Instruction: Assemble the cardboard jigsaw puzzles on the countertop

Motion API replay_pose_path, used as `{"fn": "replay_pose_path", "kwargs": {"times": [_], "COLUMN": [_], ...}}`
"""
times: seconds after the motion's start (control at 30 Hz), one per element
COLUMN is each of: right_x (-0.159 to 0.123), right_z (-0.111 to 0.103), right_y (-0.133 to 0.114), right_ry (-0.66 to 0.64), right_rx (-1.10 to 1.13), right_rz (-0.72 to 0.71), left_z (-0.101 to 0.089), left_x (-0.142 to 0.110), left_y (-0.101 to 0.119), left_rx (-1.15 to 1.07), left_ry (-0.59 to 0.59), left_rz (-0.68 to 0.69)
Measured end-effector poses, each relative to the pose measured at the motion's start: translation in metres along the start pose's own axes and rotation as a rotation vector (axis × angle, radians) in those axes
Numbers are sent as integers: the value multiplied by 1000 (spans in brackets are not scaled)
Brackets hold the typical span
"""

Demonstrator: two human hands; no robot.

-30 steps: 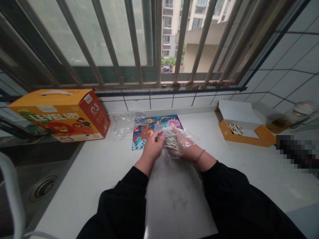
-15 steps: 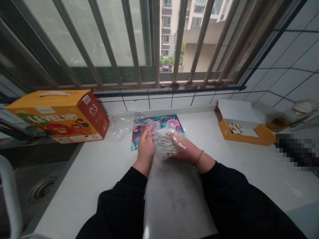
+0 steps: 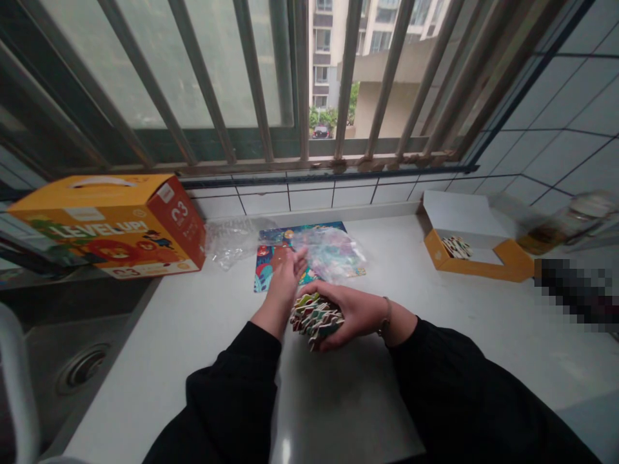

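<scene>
Above the counter (image 3: 464,341), the right hand (image 3: 355,316) cups jagged cardboard puzzle pieces (image 3: 315,319)

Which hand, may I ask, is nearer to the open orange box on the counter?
Right hand, left of the open orange box, holding puzzle pieces; the left hand is farther left.

Plastic bag (image 3: 331,254) covers way to puzzle board (image 3: 264,267) (crumpled)

Far ahead of me, steel window bars (image 3: 300,77) stand over frosted glass, with an apartment block (image 3: 324,51) outside. White wall tiles (image 3: 570,109) run along the right, above my white countertop (image 3: 483,322), and a steel sink (image 3: 82,367) sits near left.
</scene>
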State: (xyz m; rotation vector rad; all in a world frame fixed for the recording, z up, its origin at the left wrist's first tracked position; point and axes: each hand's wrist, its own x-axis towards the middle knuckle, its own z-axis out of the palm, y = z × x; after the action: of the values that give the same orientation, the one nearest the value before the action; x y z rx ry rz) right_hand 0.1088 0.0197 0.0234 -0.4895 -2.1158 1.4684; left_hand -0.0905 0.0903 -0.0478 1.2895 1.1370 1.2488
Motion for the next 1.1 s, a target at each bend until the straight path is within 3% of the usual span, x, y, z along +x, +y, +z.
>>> {"fn": "replay_pose_path", "kwargs": {"times": [0.07,0.13,0.27,0.33,0.47,0.53,0.6,0.67,0.73,0.97,1.1], "right_x": [0,-2,-10,-17,-38,-49,-56,-58,-54,-14,1], "right_z": [0,-5,-28,-47,-94,-114,-124,-123,-110,-28,4], "right_y": [2,7,25,39,67,75,77,73,63,29,30], "right_ry": [14,46,227,447,1081,1261,1337,1314,1209,603,360], "right_rx": [36,82,230,192,-89,-118,-98,-105,-183,-500,-551], "right_rz": [-3,4,104,171,173,157,159,163,158,94,13], "left_z": [5,7,7,6,1,-2,-4,-5,-5,-14,-30], "left_x": [-3,-6,-2,0,-2,-6,-9,-11,-11,-27,-51], "left_y": [0,1,0,1,7,11,15,16,17,31,39], "left_rx": [-15,-43,-61,-22,136,234,311,357,379,416,463], "left_ry": [-121,-160,44,81,98,109,111,107,103,54,-127], "left_rz": [-42,-54,-4,13,72,110,137,153,166,238,319]}}
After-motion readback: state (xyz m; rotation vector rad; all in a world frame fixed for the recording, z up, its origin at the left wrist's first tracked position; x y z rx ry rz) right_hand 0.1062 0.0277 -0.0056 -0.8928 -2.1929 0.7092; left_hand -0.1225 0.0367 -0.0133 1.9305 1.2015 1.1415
